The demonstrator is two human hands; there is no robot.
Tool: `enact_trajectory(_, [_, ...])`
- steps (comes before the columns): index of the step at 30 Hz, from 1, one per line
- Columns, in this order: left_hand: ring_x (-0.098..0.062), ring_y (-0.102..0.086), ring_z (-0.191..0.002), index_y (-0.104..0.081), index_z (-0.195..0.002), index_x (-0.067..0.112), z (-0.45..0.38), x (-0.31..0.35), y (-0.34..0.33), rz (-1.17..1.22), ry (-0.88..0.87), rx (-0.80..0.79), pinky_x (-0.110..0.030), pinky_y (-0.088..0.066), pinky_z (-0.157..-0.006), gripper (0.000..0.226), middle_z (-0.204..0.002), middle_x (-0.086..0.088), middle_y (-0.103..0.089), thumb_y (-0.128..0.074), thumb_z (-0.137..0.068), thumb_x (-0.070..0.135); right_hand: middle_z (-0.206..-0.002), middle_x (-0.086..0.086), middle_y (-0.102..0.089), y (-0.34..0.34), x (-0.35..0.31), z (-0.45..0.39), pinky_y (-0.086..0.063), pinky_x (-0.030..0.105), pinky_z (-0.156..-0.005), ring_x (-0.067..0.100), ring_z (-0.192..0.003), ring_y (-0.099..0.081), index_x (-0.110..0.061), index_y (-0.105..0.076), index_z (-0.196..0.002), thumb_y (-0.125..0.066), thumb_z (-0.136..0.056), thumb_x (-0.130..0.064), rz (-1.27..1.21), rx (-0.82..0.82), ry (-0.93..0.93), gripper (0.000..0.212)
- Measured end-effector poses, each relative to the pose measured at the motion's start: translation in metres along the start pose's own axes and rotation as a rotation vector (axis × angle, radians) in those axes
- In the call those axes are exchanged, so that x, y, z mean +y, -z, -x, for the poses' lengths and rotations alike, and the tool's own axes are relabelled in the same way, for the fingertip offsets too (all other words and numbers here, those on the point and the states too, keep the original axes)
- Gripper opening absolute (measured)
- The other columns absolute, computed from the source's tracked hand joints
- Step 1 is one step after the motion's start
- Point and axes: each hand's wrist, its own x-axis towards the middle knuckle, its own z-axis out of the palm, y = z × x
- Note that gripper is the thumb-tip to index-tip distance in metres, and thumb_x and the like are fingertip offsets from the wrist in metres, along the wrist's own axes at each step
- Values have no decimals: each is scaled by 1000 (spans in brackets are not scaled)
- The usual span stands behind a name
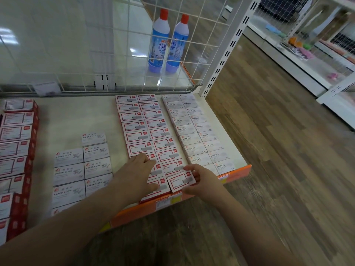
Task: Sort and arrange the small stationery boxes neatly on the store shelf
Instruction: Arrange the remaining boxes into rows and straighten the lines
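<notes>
From the head camera, a white store shelf (80,120) with an orange front lip is filling the lower left half, seen from above. At its middle, two columns of red-bordered boxes (140,120) are running from about 12 o'clock at the wire back grid (123,54) down toward 6 o'clock at the lip, each box lying flat with its long axis crosswise, roughly 9 to 3 o'clock.

The right hand (203,179) is pinching the front red-bordered box (181,181) at its 3 o'clock end, fingers curled on the far edge and thumb on the near edge. That box is sitting at the 6 o'clock end of the right column, just at the lip, its long axis tilted so its right end is pointing toward about 2 o'clock, slightly askew from its neighbours.

The left hand (138,173) is resting flat with fingers fairly straight on the near boxes of the left column.

At 3 o'clock, two columns of STAPLES boxes (192,129) are lying; at 9 o'clock, PAPER CLIPS boxes (84,166); further left, a stack of red-sided boxes (17,143). Two blue bottles (167,41) are standing behind the grid.
</notes>
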Motion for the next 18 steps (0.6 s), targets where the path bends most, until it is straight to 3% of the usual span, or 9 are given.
enact_trajectory(18, [-14,-26,-134,-20,-146,24,-1,0,1,-1,-4,-16,-31,-34,-107,73,-145,4,-27,-55,-87,49,-126,2,-57,-1,-1,-6,-54,35,-89,18,-112,-58,-23,-55,-122,-67,-82,-10,121,41,81,43])
